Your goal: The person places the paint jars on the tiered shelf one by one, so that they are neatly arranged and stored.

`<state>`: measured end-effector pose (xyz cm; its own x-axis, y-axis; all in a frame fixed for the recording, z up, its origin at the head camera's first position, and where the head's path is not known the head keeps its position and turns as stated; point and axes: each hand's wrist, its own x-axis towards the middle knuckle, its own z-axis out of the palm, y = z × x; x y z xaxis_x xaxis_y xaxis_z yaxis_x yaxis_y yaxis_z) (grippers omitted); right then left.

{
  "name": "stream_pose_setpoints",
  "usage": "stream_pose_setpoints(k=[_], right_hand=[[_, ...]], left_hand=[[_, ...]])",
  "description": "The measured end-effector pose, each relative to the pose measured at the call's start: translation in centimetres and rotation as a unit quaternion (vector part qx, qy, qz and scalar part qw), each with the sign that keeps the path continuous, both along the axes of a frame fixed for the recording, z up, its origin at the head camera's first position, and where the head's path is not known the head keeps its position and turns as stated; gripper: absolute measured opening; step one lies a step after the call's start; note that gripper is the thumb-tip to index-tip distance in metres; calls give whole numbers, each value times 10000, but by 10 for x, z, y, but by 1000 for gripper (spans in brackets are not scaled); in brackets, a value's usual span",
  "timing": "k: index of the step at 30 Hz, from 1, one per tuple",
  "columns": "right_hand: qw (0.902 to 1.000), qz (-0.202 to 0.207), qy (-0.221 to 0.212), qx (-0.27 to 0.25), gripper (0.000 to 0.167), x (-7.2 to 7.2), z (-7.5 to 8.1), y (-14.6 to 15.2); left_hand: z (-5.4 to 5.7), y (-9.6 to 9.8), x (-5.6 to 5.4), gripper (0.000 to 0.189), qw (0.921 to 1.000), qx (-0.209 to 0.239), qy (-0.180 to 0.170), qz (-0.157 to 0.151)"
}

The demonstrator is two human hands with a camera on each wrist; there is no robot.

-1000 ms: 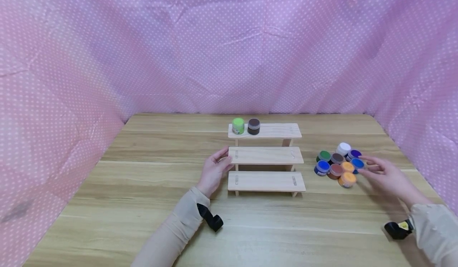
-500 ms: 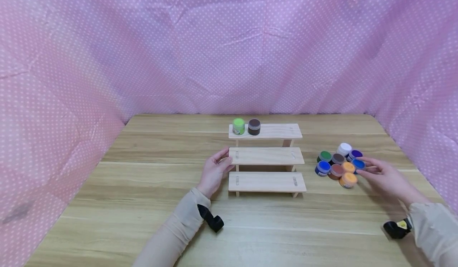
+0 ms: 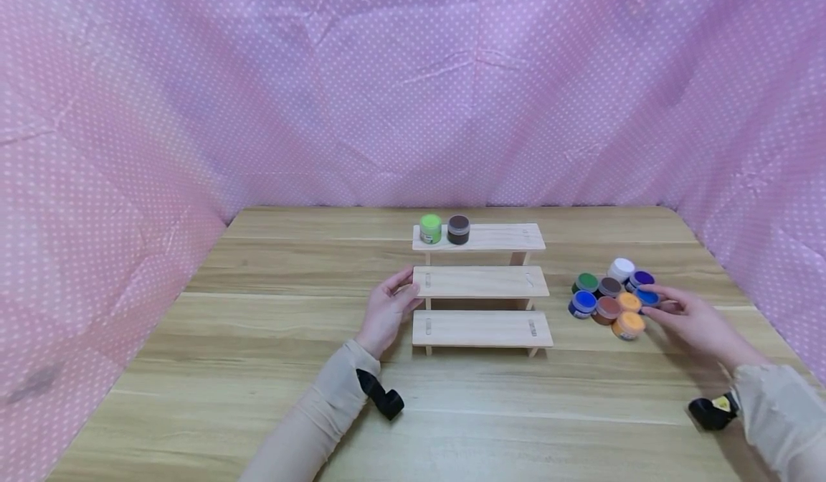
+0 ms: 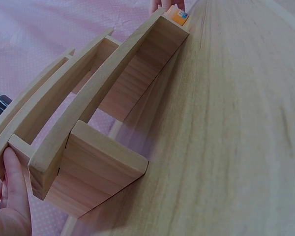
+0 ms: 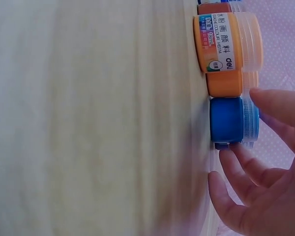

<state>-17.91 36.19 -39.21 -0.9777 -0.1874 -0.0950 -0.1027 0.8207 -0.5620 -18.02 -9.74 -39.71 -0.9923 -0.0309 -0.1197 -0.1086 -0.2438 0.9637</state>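
My left hand (image 3: 386, 311) grips the left end of a three-tier wooden display shelf (image 3: 480, 281) at its middle board. In the left wrist view, the thumb of the left hand (image 4: 12, 206) presses that board near a joint. Over on the right, my right hand (image 3: 700, 324) has its thumb and fingers around a blue paint jar (image 3: 647, 298) at the edge of a jar cluster. The right wrist view has the blue jar (image 5: 227, 120) standing between thumb and fingers, beside an orange paint jar (image 5: 221, 44). A light green jar (image 3: 430, 229) and a dark brown jar (image 3: 459, 230) stand on the top board.
Around the blue jar stand a white jar (image 3: 622, 269), a purple-blue jar (image 3: 641, 280), a green jar (image 3: 586, 282), a reddish-brown jar (image 3: 606, 310) and others, touching or close together. The wooden table (image 3: 258, 310) ends at a pink dotted cloth (image 3: 413, 87).
My right hand has shifted slightly left and its thumb and fingers have closed in around the blue jar. The left hand keeps its place on the shelf.
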Motion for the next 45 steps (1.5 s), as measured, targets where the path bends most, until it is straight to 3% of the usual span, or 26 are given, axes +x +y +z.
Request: stream_pose_setpoints(k=[5, 23, 32, 45], right_hand=[[9998, 22, 181, 66, 47, -2, 1, -2], [9998, -86, 194, -29, 45, -4, -4, 1], [9987, -152, 480, 10, 41, 2, -7, 10], [9991, -216, 322, 155, 45, 9, -7, 23]], left_hand=[[1, 0, 0, 44, 10000, -5, -4, -1], [0, 0, 0, 44, 10000, -20, -49, -15], [1, 0, 1, 44, 10000, -10, -50, -21], [1, 1, 2, 45, 10000, -17, 28, 29]])
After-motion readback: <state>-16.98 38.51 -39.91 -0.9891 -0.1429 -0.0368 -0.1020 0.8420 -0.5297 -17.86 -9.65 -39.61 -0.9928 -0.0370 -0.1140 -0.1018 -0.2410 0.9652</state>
